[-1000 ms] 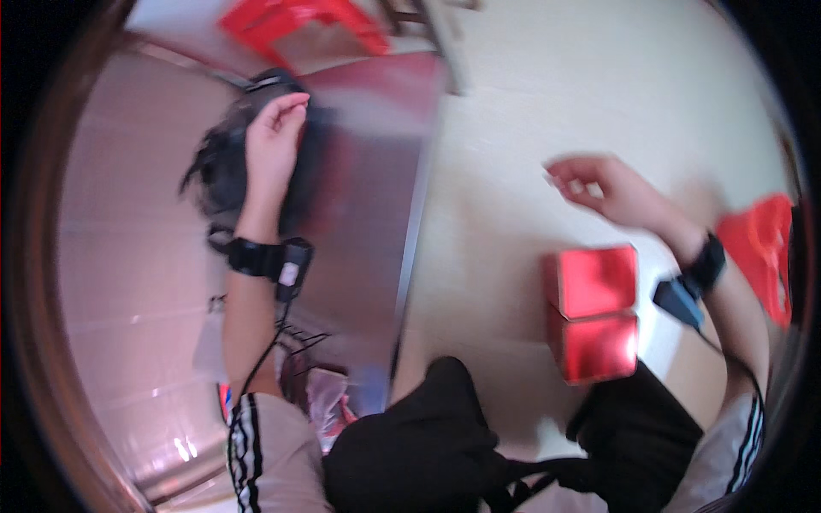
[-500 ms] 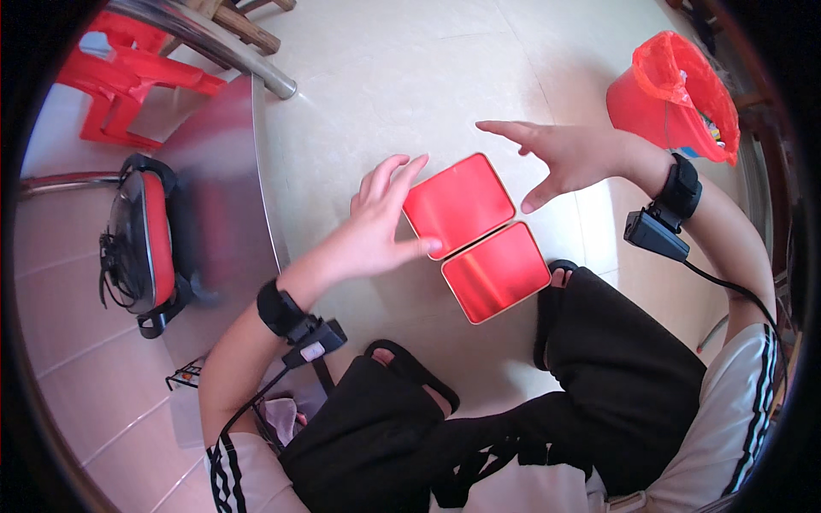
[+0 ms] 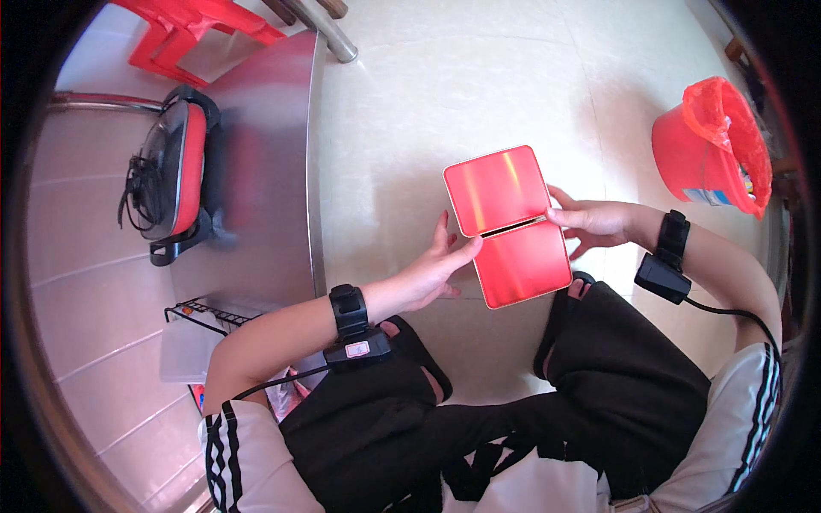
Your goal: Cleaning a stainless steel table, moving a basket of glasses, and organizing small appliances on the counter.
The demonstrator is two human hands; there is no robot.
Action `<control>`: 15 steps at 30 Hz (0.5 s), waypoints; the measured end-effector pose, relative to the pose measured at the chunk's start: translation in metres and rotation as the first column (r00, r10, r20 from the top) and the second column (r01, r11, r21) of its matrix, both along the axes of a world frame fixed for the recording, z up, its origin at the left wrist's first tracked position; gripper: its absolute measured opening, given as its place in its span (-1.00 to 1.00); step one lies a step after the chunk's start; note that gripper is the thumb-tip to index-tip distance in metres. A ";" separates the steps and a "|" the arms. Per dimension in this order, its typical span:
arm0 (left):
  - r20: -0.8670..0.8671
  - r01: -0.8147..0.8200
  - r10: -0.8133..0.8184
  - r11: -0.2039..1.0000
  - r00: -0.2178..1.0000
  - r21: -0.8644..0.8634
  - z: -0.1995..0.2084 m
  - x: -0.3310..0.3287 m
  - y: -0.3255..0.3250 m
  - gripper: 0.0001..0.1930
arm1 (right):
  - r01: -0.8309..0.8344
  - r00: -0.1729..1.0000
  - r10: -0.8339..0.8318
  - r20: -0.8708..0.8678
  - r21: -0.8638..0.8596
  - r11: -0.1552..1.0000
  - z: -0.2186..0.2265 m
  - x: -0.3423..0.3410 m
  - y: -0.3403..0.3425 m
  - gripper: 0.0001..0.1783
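Note:
A red tin box [image 3: 522, 261] with pale gold rims lies opened out flat in front of me, showing two rounded rectangular halves with a narrow dark gap between them. At its left side my left hand [image 3: 434, 272] grips it, the thumb by the gap and the fingers partly behind the edge. My right hand [image 3: 596, 221] holds the opposite side, thumb tip on the red face at the gap's end, other fingers curling round the edge. The tin's underside is hidden.
To the left is a metal-topped table [image 3: 272, 162] bearing a red electric pan [image 3: 192, 167] with a coiled black cord. A red lined bin [image 3: 680, 154] stands on the floor at right. A red plastic stool [image 3: 184, 34] is at far left, and a wire rack [image 3: 209, 314] sits below the table.
My right hand has come down and in, from open above the tin to its right edge. My left hand has shifted to the gap's left end. The tin has turned slightly and the view has shifted.

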State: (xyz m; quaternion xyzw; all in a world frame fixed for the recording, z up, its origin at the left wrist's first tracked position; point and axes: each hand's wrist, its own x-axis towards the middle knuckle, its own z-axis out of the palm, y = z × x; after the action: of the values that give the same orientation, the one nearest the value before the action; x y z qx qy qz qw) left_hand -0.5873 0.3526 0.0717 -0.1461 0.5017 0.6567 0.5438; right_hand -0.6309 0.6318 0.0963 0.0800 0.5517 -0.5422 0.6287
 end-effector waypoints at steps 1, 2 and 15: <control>-0.105 0.030 -0.034 0.999 0.994 -0.042 0.004 -0.003 0.000 0.17 | -0.004 1.000 0.004 -0.003 -0.006 1.000 -0.002 -0.004 -0.001 0.33; -0.207 0.055 -0.073 0.995 0.976 -0.088 0.006 -0.006 0.001 0.15 | 0.029 0.991 -0.024 -0.133 0.033 0.999 -0.004 -0.008 -0.001 0.32; -0.702 -0.005 -0.172 0.970 0.691 -0.242 -0.006 -0.050 0.004 0.27 | 0.238 0.919 -0.207 -0.335 0.052 0.970 0.037 -0.037 -0.046 -0.14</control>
State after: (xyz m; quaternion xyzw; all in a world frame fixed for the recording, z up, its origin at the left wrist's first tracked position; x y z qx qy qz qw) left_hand -0.6372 0.3562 0.0655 0.0845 0.7509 0.5748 0.3140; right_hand -0.6678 0.5863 0.1335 0.0798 0.6599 -0.5900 0.4583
